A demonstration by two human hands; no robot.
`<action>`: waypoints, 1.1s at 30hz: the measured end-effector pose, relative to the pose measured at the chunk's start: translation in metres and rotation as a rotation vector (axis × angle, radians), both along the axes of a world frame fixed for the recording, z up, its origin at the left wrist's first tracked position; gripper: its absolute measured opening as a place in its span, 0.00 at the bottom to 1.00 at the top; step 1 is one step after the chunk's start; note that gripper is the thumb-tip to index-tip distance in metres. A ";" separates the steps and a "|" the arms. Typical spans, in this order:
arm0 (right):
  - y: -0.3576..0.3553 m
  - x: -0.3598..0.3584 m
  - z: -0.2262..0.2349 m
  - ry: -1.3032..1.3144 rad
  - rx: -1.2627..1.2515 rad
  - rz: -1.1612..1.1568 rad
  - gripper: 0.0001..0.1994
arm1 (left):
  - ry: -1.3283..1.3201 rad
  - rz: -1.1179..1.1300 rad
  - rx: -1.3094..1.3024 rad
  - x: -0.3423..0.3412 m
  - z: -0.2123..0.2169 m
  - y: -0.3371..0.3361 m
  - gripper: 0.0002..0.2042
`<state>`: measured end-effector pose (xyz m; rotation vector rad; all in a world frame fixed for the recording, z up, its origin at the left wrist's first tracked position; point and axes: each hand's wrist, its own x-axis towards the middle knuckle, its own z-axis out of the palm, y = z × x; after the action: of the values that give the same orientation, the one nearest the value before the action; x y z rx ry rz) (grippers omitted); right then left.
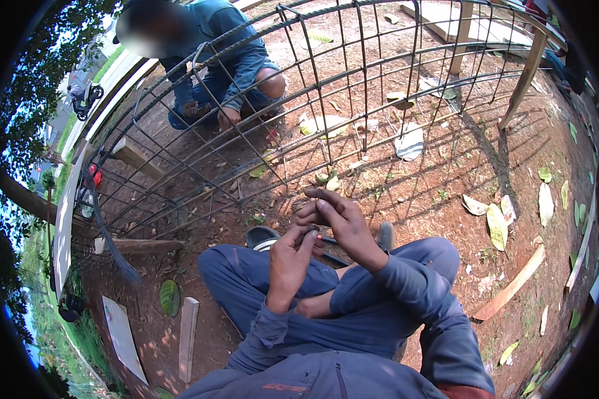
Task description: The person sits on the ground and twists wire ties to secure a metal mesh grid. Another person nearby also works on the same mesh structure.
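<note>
A small red-tipped object [321, 237] is pinched between the fingers of the left hand [287, 263] and right hand [336, 223], both closed on it, above the knees. A rebar cage [326, 100] lies just beyond.

The rebar cage [313, 100] lies ahead of both hands [319, 233], a crouching person [213, 60] behind it.

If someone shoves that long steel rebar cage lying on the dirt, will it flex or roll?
The long steel rebar cage probably stays stiff, since its bars are tied in a grid. It looks heavy for one push. Its flat sides on the dirt make rolling unlikely.
</note>
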<state>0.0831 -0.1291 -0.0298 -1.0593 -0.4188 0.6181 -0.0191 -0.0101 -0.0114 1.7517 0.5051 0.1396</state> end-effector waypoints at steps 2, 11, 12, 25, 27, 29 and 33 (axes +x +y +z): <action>0.002 -0.004 0.002 -0.067 -0.040 -0.050 0.18 | 0.012 0.011 0.146 -0.002 0.000 -0.008 0.09; 0.005 -0.007 -0.003 0.047 -0.007 -0.045 0.19 | -0.060 0.019 0.409 -0.005 -0.021 -0.034 0.10; 0.004 -0.006 -0.004 0.088 -0.009 -0.039 0.19 | -0.105 0.032 0.381 -0.005 -0.021 -0.037 0.10; -0.013 0.007 0.006 0.069 0.004 -0.016 0.11 | -0.077 0.019 -0.343 0.004 -0.008 -0.034 0.13; -0.011 0.007 0.009 0.052 -0.006 -0.008 0.12 | -0.024 -0.013 -0.519 0.001 -0.004 -0.030 0.14; -0.010 0.003 0.011 0.065 -0.017 0.015 0.12 | 0.020 -0.032 -0.683 -0.005 -0.005 -0.027 0.14; -0.014 0.005 0.015 0.076 0.105 0.110 0.12 | 0.063 -0.145 -1.138 -0.010 -0.009 -0.011 0.11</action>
<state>0.0876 -0.1431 -0.0152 -0.9144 -0.4401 0.7241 -0.0288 -0.0210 -0.0206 0.6687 0.3751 -0.2701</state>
